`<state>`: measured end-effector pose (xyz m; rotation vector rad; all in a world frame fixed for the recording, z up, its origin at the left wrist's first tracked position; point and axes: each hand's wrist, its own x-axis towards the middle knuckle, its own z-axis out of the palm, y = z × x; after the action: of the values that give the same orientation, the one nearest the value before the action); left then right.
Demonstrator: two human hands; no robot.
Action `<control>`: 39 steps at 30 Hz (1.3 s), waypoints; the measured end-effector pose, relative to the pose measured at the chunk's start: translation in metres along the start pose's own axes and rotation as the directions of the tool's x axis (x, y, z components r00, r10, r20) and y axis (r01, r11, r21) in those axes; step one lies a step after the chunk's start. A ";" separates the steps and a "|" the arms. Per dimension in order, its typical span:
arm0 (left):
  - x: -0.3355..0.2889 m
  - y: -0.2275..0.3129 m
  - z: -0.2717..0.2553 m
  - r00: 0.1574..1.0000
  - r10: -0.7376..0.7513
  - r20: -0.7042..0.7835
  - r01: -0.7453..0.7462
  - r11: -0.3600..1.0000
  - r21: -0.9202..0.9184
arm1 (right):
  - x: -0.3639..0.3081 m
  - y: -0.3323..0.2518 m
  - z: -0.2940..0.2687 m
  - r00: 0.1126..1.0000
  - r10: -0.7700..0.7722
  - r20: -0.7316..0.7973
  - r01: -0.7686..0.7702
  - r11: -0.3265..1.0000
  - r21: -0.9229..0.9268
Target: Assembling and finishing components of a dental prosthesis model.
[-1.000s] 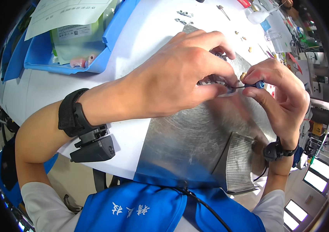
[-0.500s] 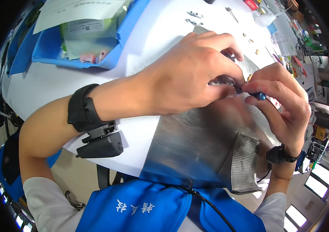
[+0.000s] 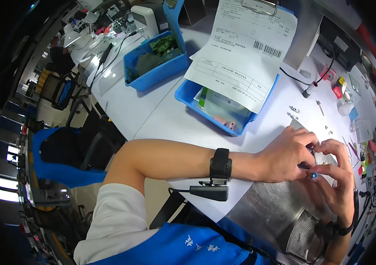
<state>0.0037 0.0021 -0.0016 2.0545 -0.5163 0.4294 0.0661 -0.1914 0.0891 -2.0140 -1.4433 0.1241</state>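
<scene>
My left hand (image 3: 284, 155) is closed around a small dark part (image 3: 305, 165), most of which the fingers hide. Close against it, my right hand (image 3: 339, 181) pinches a slim tool with a round blue metallic end (image 3: 314, 175), which looks like a small screwdriver. The tool's other end meets the dark part between the two hands. Both hands are over a brushed metal plate (image 3: 265, 201) on the white table. Near the plate's front edge lies a grey mesh-patterned piece (image 3: 302, 236).
A blue bin (image 3: 205, 115) with bags and pink pieces stands beyond my left forearm, a printed sheet (image 3: 241, 53) over it. Another blue bin (image 3: 154, 79) sits farther left. Small metal parts (image 3: 294, 110) and a pin-like piece (image 3: 320, 108) lie beyond my hands.
The view has swung left, so the hands now appear farther right and more of the table's left side shows. My hands keep the same grip on the part and tool.
</scene>
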 end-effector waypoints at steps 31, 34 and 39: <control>0.000 -0.003 0.005 0.997 -0.055 -0.047 0.047 0.986 -0.160 | -0.007 0.012 -0.001 0.997 0.070 0.036 -0.067 0.995 -0.074; 0.002 -0.006 0.008 0.996 0.012 -0.089 -0.026 0.988 -0.155 | -0.005 0.000 -0.008 0.988 0.155 0.003 -0.154 0.987 -0.042; 0.001 -0.008 0.005 0.998 -0.047 -0.043 0.042 0.993 -0.111 | -0.009 0.018 0.004 0.995 0.098 0.010 -0.098 0.990 0.097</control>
<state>0.0092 0.0011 -0.0098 1.9420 -0.4556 0.4112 0.0752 -0.2006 0.0733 -2.0059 -1.3154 0.2372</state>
